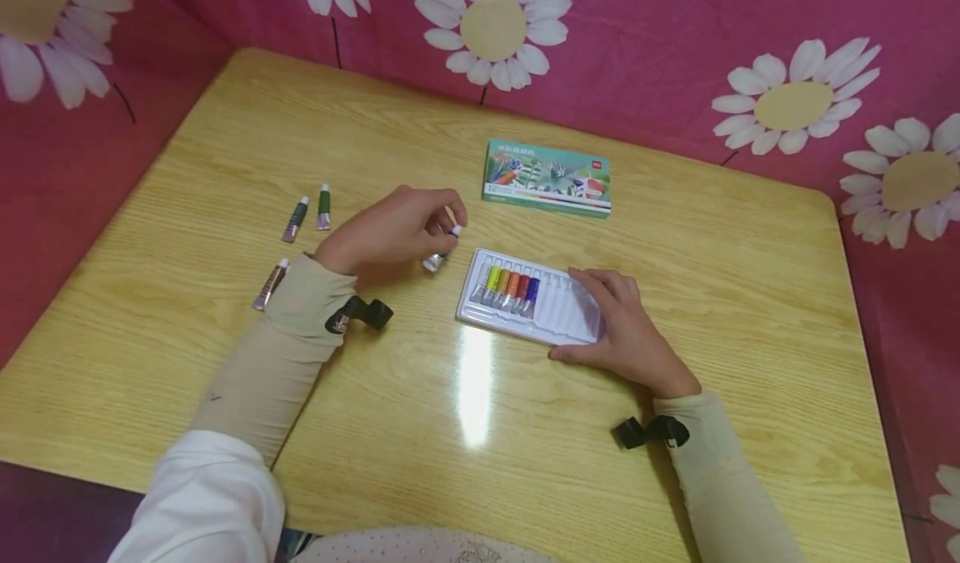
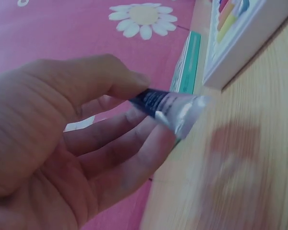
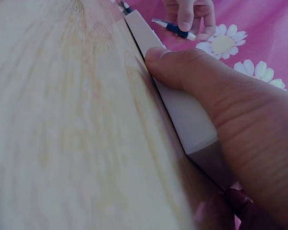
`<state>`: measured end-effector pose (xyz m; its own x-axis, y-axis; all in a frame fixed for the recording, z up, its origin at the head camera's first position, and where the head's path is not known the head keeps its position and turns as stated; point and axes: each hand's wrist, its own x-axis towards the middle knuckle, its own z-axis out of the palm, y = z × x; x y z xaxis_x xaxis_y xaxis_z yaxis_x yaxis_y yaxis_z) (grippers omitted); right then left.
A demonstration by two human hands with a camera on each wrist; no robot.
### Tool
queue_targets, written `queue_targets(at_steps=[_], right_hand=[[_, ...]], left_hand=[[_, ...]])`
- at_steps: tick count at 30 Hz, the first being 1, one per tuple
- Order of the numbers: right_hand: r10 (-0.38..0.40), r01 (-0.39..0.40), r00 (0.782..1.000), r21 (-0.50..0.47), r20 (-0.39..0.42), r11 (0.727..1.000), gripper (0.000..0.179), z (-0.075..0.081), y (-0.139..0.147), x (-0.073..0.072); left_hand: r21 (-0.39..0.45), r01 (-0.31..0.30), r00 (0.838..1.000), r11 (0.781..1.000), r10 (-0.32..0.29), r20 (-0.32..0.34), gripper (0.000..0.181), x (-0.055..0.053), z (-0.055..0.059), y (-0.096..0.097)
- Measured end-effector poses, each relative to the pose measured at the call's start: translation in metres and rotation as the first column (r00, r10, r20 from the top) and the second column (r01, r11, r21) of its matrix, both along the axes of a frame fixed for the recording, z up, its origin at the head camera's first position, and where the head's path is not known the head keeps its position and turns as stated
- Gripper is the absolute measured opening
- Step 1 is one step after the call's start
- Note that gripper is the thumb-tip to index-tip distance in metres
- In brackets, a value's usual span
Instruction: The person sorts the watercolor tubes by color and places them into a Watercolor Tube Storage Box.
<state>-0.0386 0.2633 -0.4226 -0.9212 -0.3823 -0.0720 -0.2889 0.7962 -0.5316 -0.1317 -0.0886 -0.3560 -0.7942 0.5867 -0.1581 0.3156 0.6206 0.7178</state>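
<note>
So the left hand [image 1: 397, 228] had a dark blue tube [image 2: 153, 101] pinched between thumb and fingertips, other fingers loosely bent. What mattered was the tray [image 1: 495, 323]: it sat just right of that tube and a touch nearer, not touching it. The tube slanted with its white cap far and right, crimped tail near and left, so pretty close to how the six tubes [image 1: 513, 286] lay in the tray, caps far too. The tray's long side ran left to right, right end tipped nearer. Right hand [image 1: 626, 330] was already on it, gripping that right end, thumb along the near wall, fingers spread to the far edge.

Materials: tray looked like thin white moulded plastic with narrow ribbed slots, tubes had shiny, flat-crimped silver ends. The box [image 1: 547, 180] beyond was flat, teal, printed, probably card. Table [image 1: 420, 396] was glossy yellow woodgrain with a bright glare streak. Two green tubes [image 1: 324, 206] and a brown tube [image 1: 271, 283] lay off left, by the left wrist.
</note>
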Motion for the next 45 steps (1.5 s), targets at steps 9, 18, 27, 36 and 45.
queue_targets(at_steps=[9,18,27,36,45], right_hand=[[-0.007,0.007,1.0,-0.003,0.015,1.0,0.115,-0.001,0.001,0.001],[-0.004,0.004,1.0,0.002,0.021,1.0,0.115,0.0,0.001,-0.001],[0.003,-0.003,1.0,0.003,0.01,1.0,0.115,0.0,0.001,-0.001],[0.008,-0.008,1.0,-0.002,-0.008,1.0,0.114,0.001,0.001,-0.001],[0.013,-0.013,1.0,-0.008,-0.009,1.0,0.113,0.001,0.001,0.0]], left_hand=[[-0.047,0.061,0.998,0.997,-0.062,-0.02,0.029,0.002,-0.006,0.032],[-0.056,0.108,0.992,0.993,-0.111,-0.055,0.029,0.006,-0.007,0.054],[-0.025,0.135,0.989,0.99,-0.137,-0.048,0.034,0.008,-0.009,0.073],[0.055,0.146,0.988,0.988,-0.142,-0.056,0.035,0.009,-0.012,0.091],[0.019,0.076,0.996,0.997,-0.075,-0.049,0.036,0.011,-0.015,0.107]])
